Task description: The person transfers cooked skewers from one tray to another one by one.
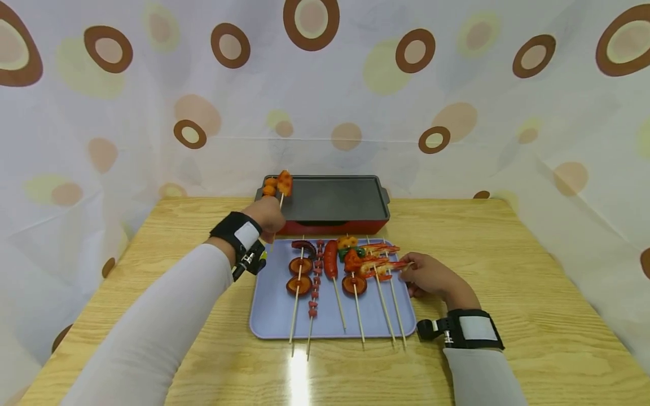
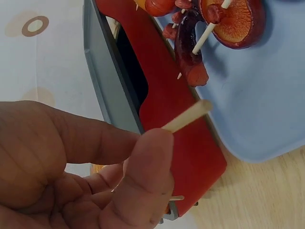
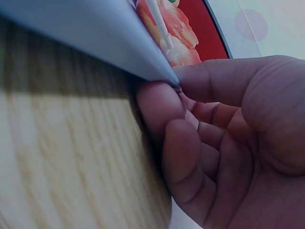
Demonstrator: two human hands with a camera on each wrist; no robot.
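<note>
My left hand pinches the wooden stick of a skewer with an orange-brown piece at its top, over the left end of a grill pan. In the left wrist view, the stick's blunt end pokes out past thumb and finger. Another skewer with round orange pieces lies in the pan's left end, partly hidden by that hand. My right hand grips the right rim of a pale blue tray; in the right wrist view, thumb and fingers pinch its edge.
On the tray lie several skewers: a tentacle with mushroom slices, small red pieces, a sausage, a mixed one with a mushroom slice, and shrimp. The pan's red base stands right behind the tray. A patterned curtain hangs behind the table.
</note>
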